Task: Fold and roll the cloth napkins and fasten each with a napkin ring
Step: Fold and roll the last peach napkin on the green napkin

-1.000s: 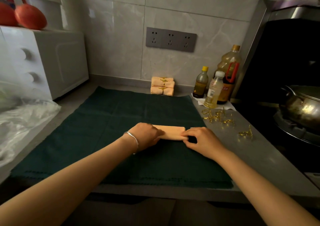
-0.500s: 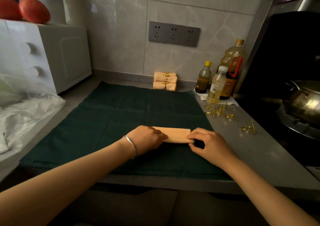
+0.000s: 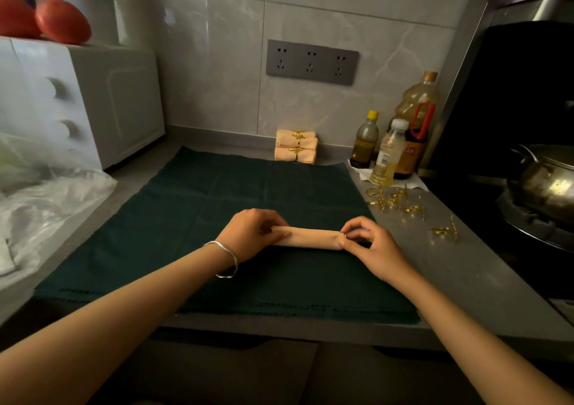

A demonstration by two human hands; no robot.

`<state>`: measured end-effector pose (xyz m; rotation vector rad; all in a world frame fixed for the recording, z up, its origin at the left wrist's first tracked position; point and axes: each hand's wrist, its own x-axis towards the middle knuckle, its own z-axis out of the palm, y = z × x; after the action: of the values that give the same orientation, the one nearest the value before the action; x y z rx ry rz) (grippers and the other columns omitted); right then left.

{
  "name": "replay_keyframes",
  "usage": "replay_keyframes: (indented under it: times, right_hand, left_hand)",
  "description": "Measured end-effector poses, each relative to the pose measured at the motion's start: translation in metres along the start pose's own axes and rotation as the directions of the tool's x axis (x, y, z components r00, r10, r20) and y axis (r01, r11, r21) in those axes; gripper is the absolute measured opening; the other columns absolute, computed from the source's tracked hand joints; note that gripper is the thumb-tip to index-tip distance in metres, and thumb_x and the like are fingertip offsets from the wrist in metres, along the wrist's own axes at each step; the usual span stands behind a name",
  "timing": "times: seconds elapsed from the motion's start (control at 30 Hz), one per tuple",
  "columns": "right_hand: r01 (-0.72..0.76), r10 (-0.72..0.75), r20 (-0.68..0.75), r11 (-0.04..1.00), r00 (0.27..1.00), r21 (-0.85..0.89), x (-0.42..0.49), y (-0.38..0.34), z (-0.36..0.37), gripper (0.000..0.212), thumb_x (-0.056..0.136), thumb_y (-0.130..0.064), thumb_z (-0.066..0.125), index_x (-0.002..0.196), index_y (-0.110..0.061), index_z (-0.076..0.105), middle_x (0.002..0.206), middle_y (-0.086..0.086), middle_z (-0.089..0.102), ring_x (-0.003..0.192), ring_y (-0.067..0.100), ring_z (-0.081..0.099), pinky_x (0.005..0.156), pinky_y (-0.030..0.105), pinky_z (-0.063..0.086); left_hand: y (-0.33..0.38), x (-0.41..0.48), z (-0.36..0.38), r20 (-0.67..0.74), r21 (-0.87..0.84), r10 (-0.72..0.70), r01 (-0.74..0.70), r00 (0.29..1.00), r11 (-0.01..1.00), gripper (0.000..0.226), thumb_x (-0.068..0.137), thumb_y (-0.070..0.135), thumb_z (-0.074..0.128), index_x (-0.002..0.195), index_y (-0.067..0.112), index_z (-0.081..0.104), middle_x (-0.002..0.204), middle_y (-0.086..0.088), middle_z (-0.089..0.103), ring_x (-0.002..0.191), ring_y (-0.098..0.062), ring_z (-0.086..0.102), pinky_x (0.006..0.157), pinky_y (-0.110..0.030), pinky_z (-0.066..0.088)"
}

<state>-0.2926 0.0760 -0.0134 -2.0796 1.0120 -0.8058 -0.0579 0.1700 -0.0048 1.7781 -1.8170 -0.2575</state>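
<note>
What worries me is the roll springing open. The napkin [image 3: 309, 238] is a soft tube held only at its two ends, and I judge that if either pinch slackens while a hand goes for a ring, the loose edge will unwind. The rings [image 3: 394, 201] lie scattered on the bare worktop [image 3: 466, 265] off to the right, apart from the roll, so reaching one means letting an end go. A ring could also snag the end and bunch the cloth.

The napkin lies crosswise on the green mat [image 3: 217, 202], between my hands. The left hand [image 3: 248, 233] grips its left end, fingers curled over it. The right hand [image 3: 369, 243] pinches its right end between thumb and fingertips. Far back by the wall, the finished rolls [image 3: 296, 147] sit stacked.
</note>
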Motion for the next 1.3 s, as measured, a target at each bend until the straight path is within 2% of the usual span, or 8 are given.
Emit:
replay_keyframes:
  times: [0.17, 0.33, 0.47, 0.57, 0.8, 0.93, 1.07, 1.3]
  right_hand:
    - [-0.198, 0.199, -0.001, 0.973, 0.98, 0.118, 0.013, -0.008, 0.003, 0.017, 0.084, -0.01, 0.066, 0.09, -0.014, 0.05, 0.084, 0.003, 0.066, 0.084, 0.016, 0.06, 0.076, 0.024, 0.045]
    - [-0.365, 0.366, 0.038, 0.931, 0.93, -0.032, 0.032, -0.017, -0.005, 0.013, 0.081, -0.019, 0.069, 0.089, -0.017, 0.058, 0.094, 0.0, 0.057, 0.085, 0.014, 0.052, 0.071, 0.025, 0.042]
    - [-0.41, 0.421, 0.107, 0.906, 0.901, -0.107, 0.041, -0.027, -0.009, 0.011, 0.082, -0.019, 0.068, 0.089, -0.018, 0.06, 0.087, 0.0, 0.056, 0.073, 0.011, 0.048, 0.059, 0.021, 0.038]
    - [-0.416, 0.426, 0.12, 0.904, 0.897, -0.1, 0.043, -0.029, -0.01, 0.011, 0.082, -0.019, 0.068, 0.09, -0.018, 0.061, 0.083, -0.001, 0.057, 0.071, 0.01, 0.047, 0.058, 0.021, 0.038]
    - [-0.187, 0.18, 0.114, 0.981, 0.977, 0.048, 0.027, -0.012, -0.004, 0.016, 0.087, -0.016, 0.064, 0.101, -0.024, 0.066, 0.103, -0.003, 0.065, 0.092, 0.005, 0.058, 0.068, 0.012, 0.04]
    - [0.076, -0.059, 0.107, 0.985, 0.992, -0.156, 0.023, 0.002, 0.002, 0.029, 0.08, -0.022, 0.073, 0.107, -0.028, 0.064, 0.101, -0.013, 0.058, 0.083, -0.009, 0.052, 0.069, 0.01, 0.037]
    - [0.134, -0.103, 0.123, 0.952, 0.987, -0.276, 0.03, 0.011, 0.0, 0.037, 0.075, -0.03, 0.077, 0.109, -0.031, 0.064, 0.103, -0.008, 0.044, 0.09, 0.0, 0.045, 0.077, 0.014, 0.035]
    - [0.155, -0.104, 0.183, 0.944, 0.978, -0.292, 0.045, 0.026, 0.003, 0.035, 0.085, -0.04, 0.064, 0.116, -0.025, 0.062, 0.095, -0.011, 0.047, 0.089, 0.009, 0.049, 0.079, 0.027, 0.041]
  left_hand:
    - [0.003, 0.009, 0.0, 0.058, -0.141, -0.149, 0.156, 0.987, 0.978, 0.014, 0.089, 0.03, 0.061, 0.102, 0.026, 0.063, 0.096, 0.008, 0.059, 0.084, -0.005, 0.054, 0.07, -0.015, 0.042]
    - [0.006, 0.017, -0.001, 0.154, -0.128, -0.2, 0.22, 0.968, 0.967, 0.012, 0.09, 0.029, 0.058, 0.101, 0.025, 0.056, 0.102, 0.003, 0.053, 0.084, -0.006, 0.05, 0.071, -0.018, 0.041]
    - [0.02, 0.024, -0.002, 0.131, 0.046, -0.077, 0.071, 0.988, 0.996, 0.046, 0.088, 0.017, 0.057, 0.131, 0.032, 0.046, 0.139, 0.002, 0.041, 0.128, -0.018, 0.037, 0.106, -0.035, 0.037]
    - [0.034, 0.027, 0.009, 0.267, 0.165, 0.039, -0.086, 0.963, 0.983, 0.064, 0.09, 0.005, 0.051, 0.142, 0.038, 0.033, 0.147, 0.005, 0.037, 0.134, -0.018, 0.035, 0.112, -0.039, 0.032]
    - [0.03, 0.027, 0.024, 0.189, 0.221, 0.126, -0.168, 0.974, 0.961, 0.047, 0.095, 0.021, 0.047, 0.14, 0.033, 0.04, 0.138, 0.005, 0.05, 0.122, -0.015, 0.05, 0.1, -0.027, 0.04]
    - [0.031, 0.031, 0.025, 0.174, 0.236, 0.155, -0.194, 0.972, 0.952, 0.047, 0.091, 0.038, 0.055, 0.136, 0.033, 0.044, 0.129, 0.007, 0.057, 0.112, -0.012, 0.055, 0.09, -0.027, 0.046]
    - [0.029, 0.039, 0.028, 0.154, 0.224, 0.142, -0.175, 0.978, 0.959, 0.042, 0.09, 0.038, 0.057, 0.131, 0.032, 0.05, 0.124, 0.007, 0.06, 0.11, -0.012, 0.056, 0.088, -0.026, 0.046]
    - [0.022, 0.056, 0.032, 0.146, 0.228, 0.138, -0.169, 0.98, 0.959, 0.039, 0.088, 0.043, 0.059, 0.123, 0.027, 0.056, 0.119, 0.005, 0.056, 0.106, -0.012, 0.054, 0.086, -0.028, 0.047]
